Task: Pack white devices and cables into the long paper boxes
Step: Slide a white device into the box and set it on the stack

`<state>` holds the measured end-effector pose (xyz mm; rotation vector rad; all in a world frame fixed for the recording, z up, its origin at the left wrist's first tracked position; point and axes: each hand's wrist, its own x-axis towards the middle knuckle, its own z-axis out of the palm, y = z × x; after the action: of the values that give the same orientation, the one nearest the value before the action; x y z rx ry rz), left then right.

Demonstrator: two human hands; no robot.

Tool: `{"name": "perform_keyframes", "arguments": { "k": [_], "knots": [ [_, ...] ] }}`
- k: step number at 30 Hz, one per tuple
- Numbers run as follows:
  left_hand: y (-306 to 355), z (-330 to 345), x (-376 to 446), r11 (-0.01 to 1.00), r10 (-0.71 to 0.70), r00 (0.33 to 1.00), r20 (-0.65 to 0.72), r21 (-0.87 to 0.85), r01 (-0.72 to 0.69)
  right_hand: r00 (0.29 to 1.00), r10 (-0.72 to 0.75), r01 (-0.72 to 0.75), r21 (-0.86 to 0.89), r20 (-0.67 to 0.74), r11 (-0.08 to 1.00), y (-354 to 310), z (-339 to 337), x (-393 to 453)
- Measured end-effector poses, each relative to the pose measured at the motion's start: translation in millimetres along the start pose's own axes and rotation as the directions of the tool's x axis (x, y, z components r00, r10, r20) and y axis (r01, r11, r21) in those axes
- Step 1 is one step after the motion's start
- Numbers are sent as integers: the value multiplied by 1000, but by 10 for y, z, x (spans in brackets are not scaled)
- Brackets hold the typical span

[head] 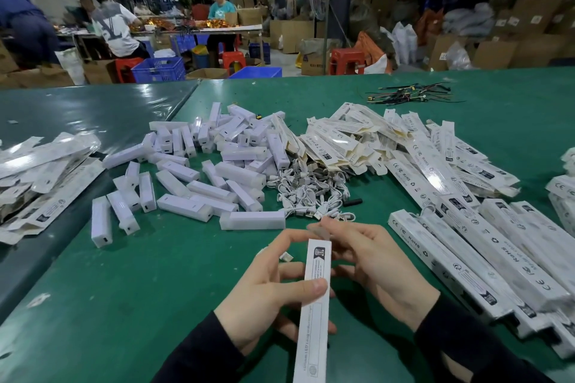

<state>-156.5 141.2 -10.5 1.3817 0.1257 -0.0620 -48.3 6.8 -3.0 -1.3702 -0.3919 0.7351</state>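
A long paper box [312, 305] stood lengthwise between both hands above the green table [155, 289], its far end pointing at the pile of white devices [202, 171]. The left hand [264, 295] gripped its middle, thumb pressed across the top face. The right hand [373, 267] pinched the far end flap with curled fingertips. The flap likely needed tucking squarely while the body was held steady. Cables [311, 199] and flat boxes [357, 140] lay beyond; packed boxes [482, 258] lay right.

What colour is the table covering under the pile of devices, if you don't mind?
Green; the table covering shows plainly in the head view.
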Motion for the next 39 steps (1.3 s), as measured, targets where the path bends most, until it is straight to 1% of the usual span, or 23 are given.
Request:
{"name": "perform_keyframes", "arguments": {
  "k": [6, 10, 12, 15, 17, 19, 22, 24, 25, 26, 27, 28, 29, 30, 31, 33, 35, 36, 37, 38, 39],
  "knots": [
    [-9, 0, 6, 999, 6, 1000, -21, -33, -7, 998, 61, -61, -4, 2, 998, 3, -32, -3],
    [-30, -2, 18, 999, 24, 998, -62, -35, -26, 998, 56, -56, 6, 6, 998, -15, -31, -7],
    [-14, -17, 17, 998, 12, 996, -91, -67, -18, 1000, 16, -16, 1, -1, 1000, -19, -20, -12],
    [51, -55, 10, 992, -20, 993, -112, -127, 5, 994, -103, 102, -45, -23, 994, -5, 14, -37],
    [109, -76, -4, 986, -25, 994, -109, -165, 7, 978, -208, 204, -118, -25, 972, 16, 27, -53],
    [146, -76, -14, 983, -29, 994, -102, -181, 10, 956, -292, 287, -199, 4, 937, 42, 24, -67],
    [165, -69, -15, 983, -47, 993, -108, -180, 27, 955, -287, 296, -181, 76, 938, 69, 8, -70],
    [180, -86, -16, 984, -59, 991, -116, -172, 38, 958, -274, 286, -199, 88, 937, 74, -7, -38],
    [182, -100, -22, 984, -58, 993, -104, -174, 40, 961, -263, 275, -180, 86, 945, 82, -7, -17],
    [190, -113, -17, 980, -64, 994, -92, -195, 45, 965, -251, 259, -114, 81, 959, 96, -3, 7],
    [184, -132, -13, 961, -64, 995, -76, -273, 41, 967, -243, 245, -15, 76, 969, 102, 6, 21],
    [179, -149, -13, 914, -74, 994, -81, -404, 35, 965, -253, 249, 63, 62, 966, 108, 13, 32],
    [158, -176, -12, 850, -79, 990, -117, -526, 5, 961, -275, 270, 101, 39, 958, 108, 22, 30],
    [130, -213, -6, 803, -76, 979, -189, -593, -53, 953, -302, 299, 103, 17, 949, 118, 36, 22],
    [103, -249, 7, 793, -66, 958, -280, -598, -120, 945, -327, 326, 83, -1, 942, 136, 60, 9],
    [80, -273, 38, 820, -35, 882, -469, -519, -243, 927, -375, 375, -35, -14, 926, 198, 128, -20],
    [90, -246, 74, 847, 7, 777, -629, -409, -339, 902, -430, 428, -240, 46, 871, 261, 215, -61],
    [96, -229, 83, 856, 26, 733, -679, -364, -368, 879, -461, 474, -336, 121, 814, 290, 260, -81],
    [98, -220, 89, 860, 38, 705, -709, -336, -384, 846, -492, 530, -413, 205, 741, 312, 301, -93],
    [105, -215, 90, 854, 36, 684, -728, -333, -400, 804, -530, 589, -476, 269, 653, 336, 330, -86],
    [114, -218, 84, 841, 25, 670, -742, -347, -414, 766, -569, 630, -529, 300, 569, 351, 345, -63]
  ]
}}
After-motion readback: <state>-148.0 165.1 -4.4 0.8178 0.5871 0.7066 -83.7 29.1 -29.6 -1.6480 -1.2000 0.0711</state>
